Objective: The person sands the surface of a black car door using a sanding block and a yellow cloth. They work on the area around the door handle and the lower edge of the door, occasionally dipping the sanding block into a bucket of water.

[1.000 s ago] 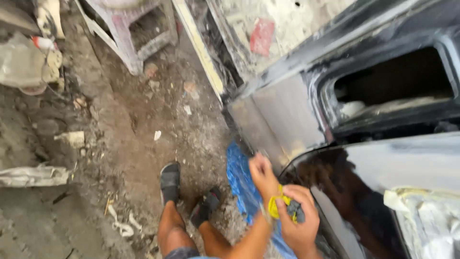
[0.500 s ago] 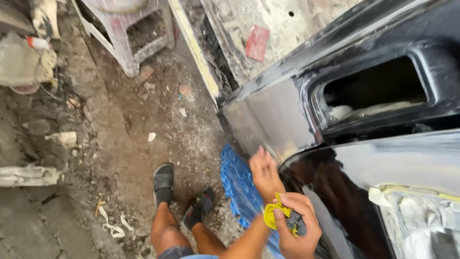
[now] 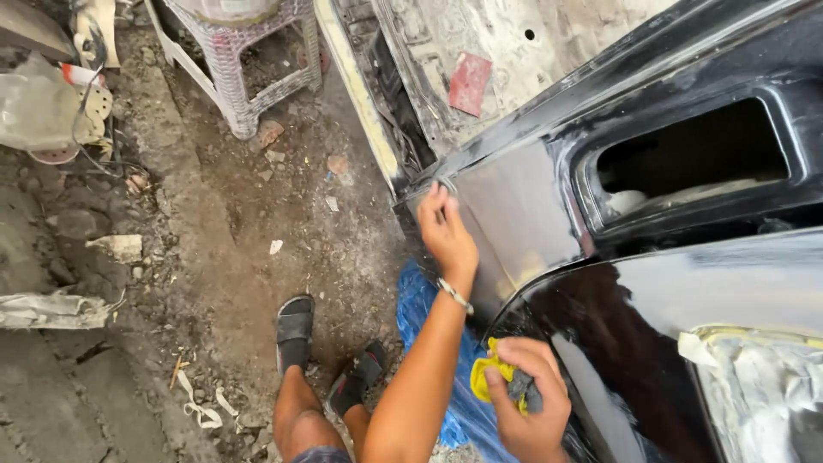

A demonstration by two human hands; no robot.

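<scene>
Left hand (image 3: 447, 233), fingers spread, rests flat on the far-left edge of a glossy black car body panel (image 3: 523, 214). Right hand (image 3: 533, 411), nearer, is clenched round a yellow cloth (image 3: 487, 379) w/ a dark grey pad, just beside the panel's lower curve. Blue plastic sheet (image 3: 413, 304) lies on dirt ground below; sandalled feet at left.
</scene>
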